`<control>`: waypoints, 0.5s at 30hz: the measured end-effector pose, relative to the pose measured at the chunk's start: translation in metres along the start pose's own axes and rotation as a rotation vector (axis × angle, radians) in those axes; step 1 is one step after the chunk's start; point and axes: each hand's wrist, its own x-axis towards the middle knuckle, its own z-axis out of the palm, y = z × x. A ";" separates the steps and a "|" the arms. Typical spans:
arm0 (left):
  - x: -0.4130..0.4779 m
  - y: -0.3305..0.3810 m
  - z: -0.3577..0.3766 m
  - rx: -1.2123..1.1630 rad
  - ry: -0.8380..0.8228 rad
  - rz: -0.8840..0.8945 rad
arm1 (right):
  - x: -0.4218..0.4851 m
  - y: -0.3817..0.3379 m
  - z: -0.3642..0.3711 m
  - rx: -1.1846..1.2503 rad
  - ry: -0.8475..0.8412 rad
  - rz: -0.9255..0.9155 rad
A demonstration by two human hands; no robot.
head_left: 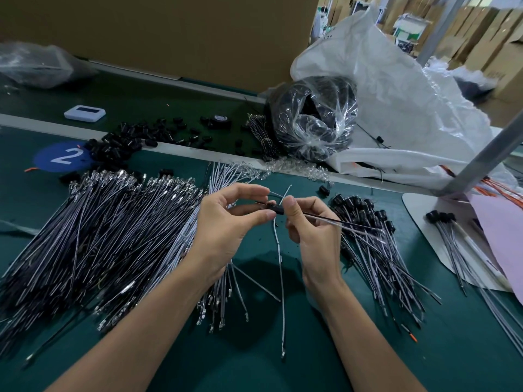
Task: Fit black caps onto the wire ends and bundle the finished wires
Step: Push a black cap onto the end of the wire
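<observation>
The black cap (276, 207) you are working on is a short, dark, glossy sleeve held just above the green mat (283, 363), in the middle of the view between your two hands. A thin white wire (280, 278) hangs from it and trails toward you across the mat, ending in a small metal terminal. A darker wire (348, 224) runs from the cap to the right, over the finished wires (376, 250), which lie fanned out with their capped ends bunched at the far side.

To your left the uncapped wires (99, 227) spread wide, with their bright terminals pointing away from you; your left forearm lies over their near edge. The only bare mat lies between the two heaps and in front of you. Loose caps (119, 145) are scattered along the far rail beside a blue disc marked 2 (63, 157). A clear bag of caps (311, 117) leans against a white sack (396, 94) at the far right. A metal post (486, 154) rises at the right edge, above a white board (424, 219) that carries a small capped bundle (450, 236).

Your left hand (229, 219) pinches the cap's left end between thumb and forefinger, palm turned toward you, other fingers curled. Your right hand (314, 230) grips the right end, thumb on top, fingers folded beneath. Both wrists are raised off the mat.
</observation>
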 end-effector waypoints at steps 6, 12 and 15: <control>0.001 0.001 -0.001 -0.074 -0.039 -0.017 | 0.002 0.001 -0.001 0.060 -0.027 0.018; 0.001 0.000 -0.001 -0.184 -0.036 -0.116 | 0.004 0.003 -0.004 0.094 -0.042 0.056; 0.000 -0.001 -0.001 -0.150 -0.040 -0.108 | 0.003 0.002 -0.003 0.087 -0.053 0.052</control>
